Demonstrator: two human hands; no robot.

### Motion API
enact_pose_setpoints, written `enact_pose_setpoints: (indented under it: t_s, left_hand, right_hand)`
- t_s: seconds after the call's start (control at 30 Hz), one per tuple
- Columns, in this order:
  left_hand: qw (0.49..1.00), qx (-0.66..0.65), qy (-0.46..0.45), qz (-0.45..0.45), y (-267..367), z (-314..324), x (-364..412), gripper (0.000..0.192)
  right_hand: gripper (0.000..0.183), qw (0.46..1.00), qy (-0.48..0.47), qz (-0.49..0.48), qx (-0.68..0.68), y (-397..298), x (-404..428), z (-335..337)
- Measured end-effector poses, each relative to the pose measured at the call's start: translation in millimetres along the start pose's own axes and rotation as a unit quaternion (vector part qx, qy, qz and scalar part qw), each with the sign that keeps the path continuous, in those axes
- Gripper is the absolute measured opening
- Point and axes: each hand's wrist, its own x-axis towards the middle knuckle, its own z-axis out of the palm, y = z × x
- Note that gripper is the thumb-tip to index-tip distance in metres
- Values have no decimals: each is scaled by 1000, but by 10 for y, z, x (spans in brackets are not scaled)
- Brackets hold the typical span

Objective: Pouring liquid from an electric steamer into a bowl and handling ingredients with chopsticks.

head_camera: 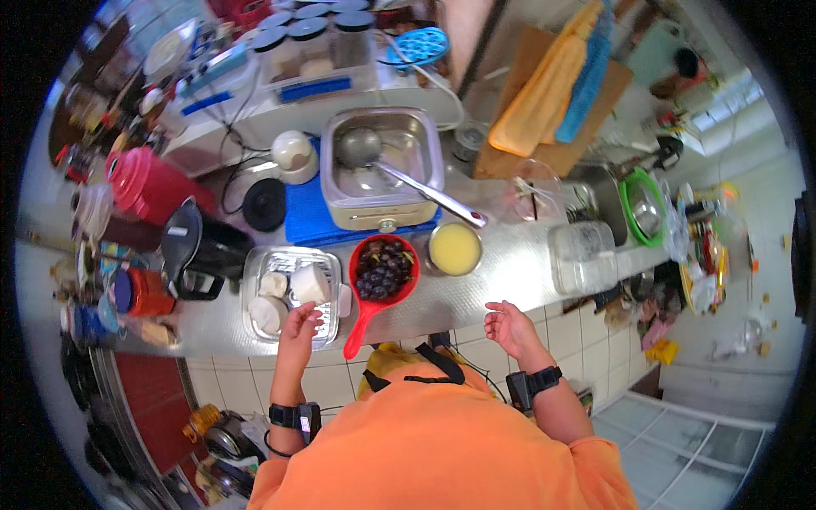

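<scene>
My left hand (301, 326) hovers at the front right of a clear rectangular container (250, 271), its fingers loosely bent and nothing visible in them. The fingertips are close to a thick white chunk (310, 284) inside; whether they touch it I cannot tell. Two other pale chunks (268, 313) lie beside it. To the right, a red long-handled plastic scoop (361, 325) holds dark, grape-like fruit (382, 271), its handle reaching past the counter edge. Behind it on the right stands a round cup of yellow liquid (455, 248). My right hand (510, 328) is empty at the counter's front edge, fingers slightly curled.
A square metal-lined electric pot (382, 213) with a steel ladle (427, 188) sits on a blue cloth (303, 220). A black jug (204, 248) stands left. At right are a lidded clear container (583, 258), a sink (593, 191) and a green basin (628, 217).
</scene>
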Motion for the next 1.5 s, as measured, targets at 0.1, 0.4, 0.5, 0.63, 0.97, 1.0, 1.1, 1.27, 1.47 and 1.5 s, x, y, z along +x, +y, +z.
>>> enact_pose_setpoints:
  t_s: [0.1,0.4,0.5,0.63,0.97,1.0,1.1,1.27,1.47,1.5]
  left_hand:
    - [999,31,2,24,-11,6,92,31]
    - [992,61,58,89,288,454,46,28]
    - [987,55,108,105,297,768,-45,27]
    - [977,43,171,122,311,1282,-216,25]
    - [948,81,295,94,245,2263,-846,24]
    - [946,87,302,75,200,2233,-882,26]
    - [935,32,348,63,-30,2125,-965,25]
    - [897,132,411,93,-516,1742,-842,24]
    - [874,194,432,109,-735,1161,-508,23]
    - [873,202,430,110,-707,1112,-465,24]
  right_hand:
    - [36,999,21,-19,26,68,-166,-195]
    - [26,986,114,-104,57,-346,-356,-1084]
    - [19,978,131,-152,59,-670,-399,-1460]
    - [13,969,146,-194,49,-1091,-355,-2021]
    - [14,936,80,-305,-155,-1976,39,-2627]
    - [14,936,65,-306,-163,-2016,69,-2632]
    - [18,934,48,-300,-187,-2040,104,-2521]
    - [18,939,45,-273,-205,-1915,106,-2284]
    - [14,929,67,-285,-229,-1832,18,-2057]
    - [13,926,71,-292,-230,-1816,14,-2009]
